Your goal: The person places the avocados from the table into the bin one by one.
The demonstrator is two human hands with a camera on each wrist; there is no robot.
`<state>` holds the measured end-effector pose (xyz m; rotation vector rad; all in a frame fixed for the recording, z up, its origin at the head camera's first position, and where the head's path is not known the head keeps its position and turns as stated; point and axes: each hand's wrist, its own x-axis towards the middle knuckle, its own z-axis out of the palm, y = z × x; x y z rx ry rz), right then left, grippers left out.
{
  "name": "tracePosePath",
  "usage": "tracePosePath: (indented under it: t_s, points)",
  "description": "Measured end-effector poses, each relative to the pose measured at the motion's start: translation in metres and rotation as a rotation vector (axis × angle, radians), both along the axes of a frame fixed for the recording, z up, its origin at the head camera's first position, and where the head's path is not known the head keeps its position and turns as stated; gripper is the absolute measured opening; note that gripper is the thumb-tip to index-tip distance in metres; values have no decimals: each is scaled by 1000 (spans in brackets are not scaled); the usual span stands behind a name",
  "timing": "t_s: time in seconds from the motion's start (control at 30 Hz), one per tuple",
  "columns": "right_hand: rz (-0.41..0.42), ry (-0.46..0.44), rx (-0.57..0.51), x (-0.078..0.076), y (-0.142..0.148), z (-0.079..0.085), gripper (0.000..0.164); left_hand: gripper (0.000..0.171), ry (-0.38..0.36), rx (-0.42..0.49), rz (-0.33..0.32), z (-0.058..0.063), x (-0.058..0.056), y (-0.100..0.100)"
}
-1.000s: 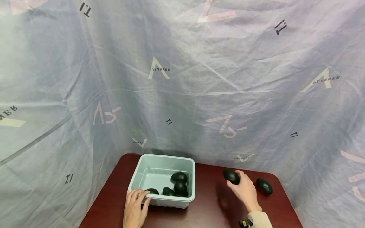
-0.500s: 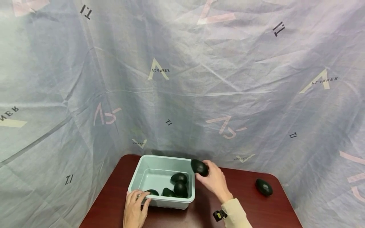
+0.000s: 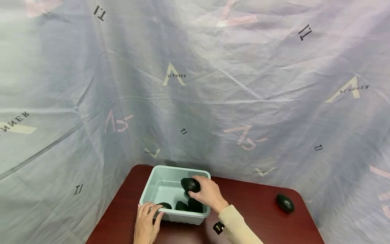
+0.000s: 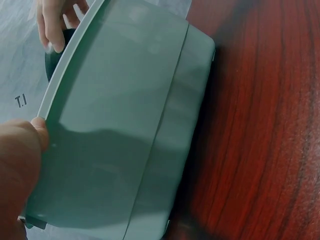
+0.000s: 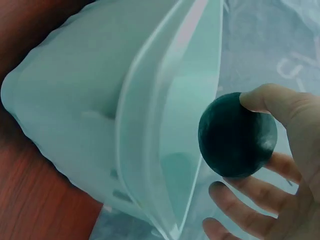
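My right hand [image 3: 210, 192] holds a dark green avocado [image 3: 189, 185] over the right part of a pale green plastic tub [image 3: 179, 218]. Thumb and fingers sit on opposite sides of the avocado [image 5: 235, 137] in the right wrist view, where it appears by the tub's rim. At the tub's front left, my left hand [image 3: 147, 222] grips the rim, fingers over the edge and thumb [image 4: 41, 131] against the outer wall. Inside the tub lie several more avocados, one near the left fingertips [image 3: 159, 206] and others, such as this avocado [image 3: 181, 206], toward the right, partly hidden by the rim and right hand.
One further avocado [image 3: 285, 203] lies on the dark red wooden table [image 3: 253, 203] near its right edge. A grey printed cloth [image 3: 195, 84] hangs behind the table and along both sides.
My right hand has carried the avocado leftward from the table's right side to over the tub. The left hand has stayed on the rim. The view has shifted slightly.
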<state>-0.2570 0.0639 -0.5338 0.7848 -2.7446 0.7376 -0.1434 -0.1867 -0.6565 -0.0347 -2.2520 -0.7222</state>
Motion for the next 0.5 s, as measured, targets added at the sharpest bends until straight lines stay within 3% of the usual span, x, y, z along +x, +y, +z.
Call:
tracePosePath:
  t_s: [0.3,0.5]
  points:
    - [16,48,20,-3,1,-14,42,24,3,-12,-14,0,-2,0]
    - [-88,68,-68,-12,25,-17,35,25,28,-24,-10,0,-1,-1]
